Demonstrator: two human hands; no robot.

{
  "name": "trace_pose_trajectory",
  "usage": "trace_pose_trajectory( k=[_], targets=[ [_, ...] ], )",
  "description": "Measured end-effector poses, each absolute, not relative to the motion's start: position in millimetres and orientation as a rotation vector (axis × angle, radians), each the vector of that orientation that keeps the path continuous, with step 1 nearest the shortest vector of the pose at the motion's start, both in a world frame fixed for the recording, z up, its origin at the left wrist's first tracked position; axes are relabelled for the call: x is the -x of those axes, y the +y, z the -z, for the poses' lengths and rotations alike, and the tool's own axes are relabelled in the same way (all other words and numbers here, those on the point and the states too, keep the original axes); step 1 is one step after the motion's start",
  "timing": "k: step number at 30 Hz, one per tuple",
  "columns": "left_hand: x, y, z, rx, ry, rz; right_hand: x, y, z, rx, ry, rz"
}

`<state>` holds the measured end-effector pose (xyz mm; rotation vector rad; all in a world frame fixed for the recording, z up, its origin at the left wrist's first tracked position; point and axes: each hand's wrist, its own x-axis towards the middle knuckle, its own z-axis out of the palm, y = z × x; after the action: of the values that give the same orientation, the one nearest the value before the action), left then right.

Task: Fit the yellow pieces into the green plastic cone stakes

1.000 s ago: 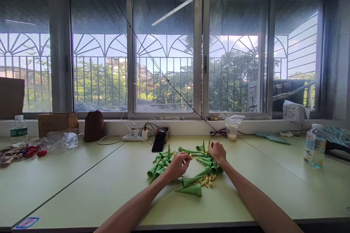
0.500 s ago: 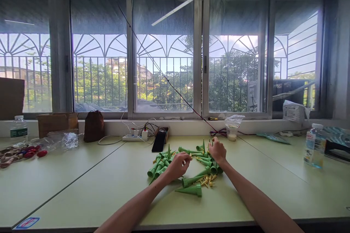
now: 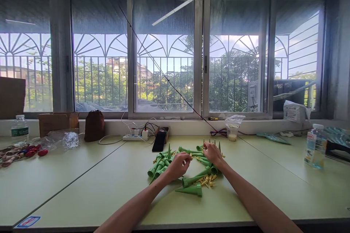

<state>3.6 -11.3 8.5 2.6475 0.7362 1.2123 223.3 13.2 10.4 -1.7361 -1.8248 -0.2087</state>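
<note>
My left hand (image 3: 178,164) is closed in a pinch beside a heap of green plastic cones (image 3: 158,167), with a small yellow plastic piece (image 3: 190,155) at its fingertips. Over the far right part of the pile, my right hand (image 3: 213,153) has its fingers curled together; what they grip, if anything, is hidden. Several green cones stand point up around it. Loose yellow pieces (image 3: 209,180) lie in front of the right wrist. Nearest to me, a green cone (image 3: 191,190) lies on its side on the pale table (image 3: 109,196).
A phone (image 3: 159,142) leans near a power strip (image 3: 135,137) by the window wall. A plastic bottle (image 3: 315,147) stands at right. On the left are a brown pouch (image 3: 94,126), a cardboard box (image 3: 58,123), clear wrapping and a pile of red and beige pieces (image 3: 24,153).
My right hand has moved left, toward my left hand, uncovering upright green cones on its right. The left hand stays in nearly the same place.
</note>
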Motion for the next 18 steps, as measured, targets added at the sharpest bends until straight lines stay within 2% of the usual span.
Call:
trace_pose_trajectory(
  k=[18],
  targets=[
    [-3.4, -11.6, -8.1, -2.641, 0.735, -1.194, -223.8, 10.4, -7.3, 1.876, -1.919, 0.124]
  ],
)
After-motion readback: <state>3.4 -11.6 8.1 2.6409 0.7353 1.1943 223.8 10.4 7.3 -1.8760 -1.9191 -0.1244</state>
